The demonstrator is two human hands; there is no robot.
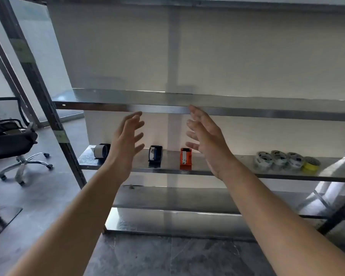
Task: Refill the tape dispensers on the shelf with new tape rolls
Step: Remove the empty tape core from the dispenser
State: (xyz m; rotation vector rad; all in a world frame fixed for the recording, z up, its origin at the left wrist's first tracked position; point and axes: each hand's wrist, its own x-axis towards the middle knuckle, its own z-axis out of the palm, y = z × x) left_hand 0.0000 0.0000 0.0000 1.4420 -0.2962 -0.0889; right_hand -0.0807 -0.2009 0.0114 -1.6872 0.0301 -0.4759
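Three tape dispensers stand on a metal shelf (217, 172): a black one with a white roll (101, 151) at the left, a blue one (155, 155) in the middle, an orange one (185, 161) to its right. Further right on the same shelf lie three clear tape rolls (278, 160) and a yellow roll (311, 165). My left hand (127, 140) and my right hand (205, 136) are raised in front of the shelf, palms facing each other, fingers spread, holding nothing. They hover in the air above the dispensers.
A higher shelf board (207, 108) runs just behind my fingertips. A dark upright post (48, 108) frames the rack at the left. A black office chair (10, 140) on wheels stands on the grey floor to the left. Lower shelves (167, 208) sit beneath.
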